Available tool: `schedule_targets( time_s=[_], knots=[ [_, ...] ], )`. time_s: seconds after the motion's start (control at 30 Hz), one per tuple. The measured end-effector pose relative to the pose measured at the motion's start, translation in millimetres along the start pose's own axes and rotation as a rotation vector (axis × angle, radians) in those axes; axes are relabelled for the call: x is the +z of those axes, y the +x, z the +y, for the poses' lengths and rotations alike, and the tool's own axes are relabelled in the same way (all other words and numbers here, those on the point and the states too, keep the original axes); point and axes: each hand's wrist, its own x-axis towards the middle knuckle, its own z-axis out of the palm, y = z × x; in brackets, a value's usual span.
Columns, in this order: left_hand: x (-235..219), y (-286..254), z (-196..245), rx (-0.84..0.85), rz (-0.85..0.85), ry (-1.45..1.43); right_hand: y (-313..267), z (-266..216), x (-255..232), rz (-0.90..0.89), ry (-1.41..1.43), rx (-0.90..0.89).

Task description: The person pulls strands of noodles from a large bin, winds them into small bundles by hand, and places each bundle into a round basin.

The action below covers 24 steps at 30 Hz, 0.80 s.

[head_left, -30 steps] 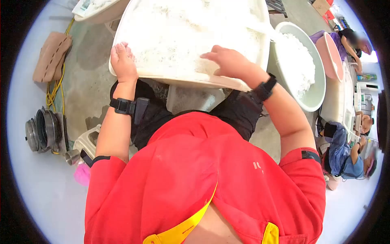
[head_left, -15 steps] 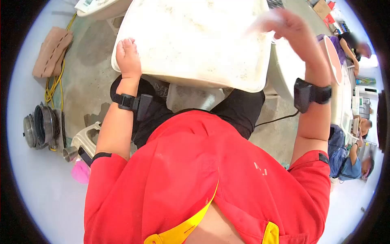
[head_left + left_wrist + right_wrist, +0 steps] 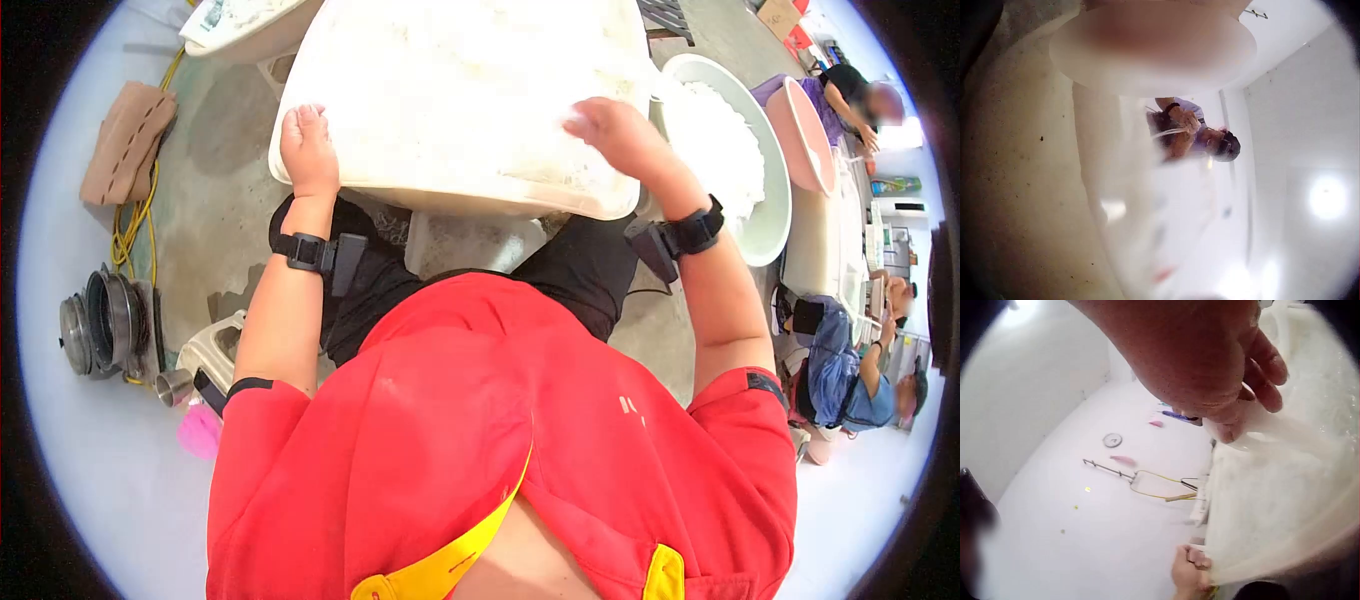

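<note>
In front of my body stands a large white tub (image 3: 490, 200), its inside bright and whitish. My left hand (image 3: 312, 155) grips its near left rim; the right wrist view shows the curled fingers of that left hand (image 3: 1190, 570) at the edge. Over the tub's right side is my right hand (image 3: 632, 145), blurred at the fingertips. From the right wrist, that right hand (image 3: 1210, 369) has bent fingers and thumb pinching a whitish, see-through strip (image 3: 1257, 431) that trails toward the tub. A blurred near shape fills the top of the left wrist view.
A pale green basin (image 3: 777, 220) holding white stringy stuff (image 3: 715, 155) stands right of the tub. Beyond are a pink basin (image 3: 808, 150) and other people. Dark pots (image 3: 112, 318), a yellow cord (image 3: 125, 235) and a stool (image 3: 215, 350) lie left. Another white tub (image 3: 270, 35) is upper left.
My right hand went from the tub out over the right side toward the green basin, then came back over the tub's right side. The left hand stays at the rim.
</note>
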Motion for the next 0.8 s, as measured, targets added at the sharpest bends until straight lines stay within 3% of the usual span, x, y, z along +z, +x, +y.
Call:
schedule_targets(
  time_s=[0.07,0.17,0.27,0.33,0.43,0.5,0.6,0.67,0.7,0.73,0.77,0.8],
  knots=[
    [-3.0,1.3,-2.0,-0.008,-0.028,-0.009,-3.0,10.0,12.1,0.097,-0.049,-0.221],
    [-2.4,1.3,-1.7,0.012,-0.028,0.023,-3.4,4.0,-16.6,0.075,0.079,-0.141],
    [-0.8,0.8,-1.9,0.028,-0.007,0.062,-3.0,-20.6,-71.7,0.172,0.005,0.014],
    [0.9,1.8,-2.4,0.008,-0.002,0.038,0.8,-20.4,-105.8,0.293,0.104,-0.029],
    [-1.5,2.5,-3.8,-0.006,-0.016,0.058,22.4,42.8,-162.4,0.649,0.879,0.052],
    [-2.4,3.4,-5.4,-0.009,-0.024,0.050,4.5,-19.7,-174.8,0.809,0.704,-0.100],
    [-1.9,3.9,-7.1,-0.004,-0.014,0.012,-18.9,-86.4,-170.2,0.820,0.329,-0.277],
    [-1.3,3.4,-7.2,0.012,0.001,0.026,-16.1,-80.5,-148.6,0.831,0.388,-0.256],
    [-1.6,3.7,-7.1,0.006,-0.009,0.023,-18.2,-63.3,-146.7,0.621,0.531,-0.175],
    [-2.4,4.0,-6.9,-0.002,-0.018,0.020,-19.3,-44.3,-136.1,0.600,0.185,0.010],
    [-3.5,3.8,-6.7,-0.012,-0.026,0.018,-14.1,-26.7,-107.3,0.484,0.527,-0.155],
    [-3.6,3.3,-6.3,0.005,-0.015,0.046,-18.2,-23.5,-74.5,0.423,0.624,-0.123]
  ],
)
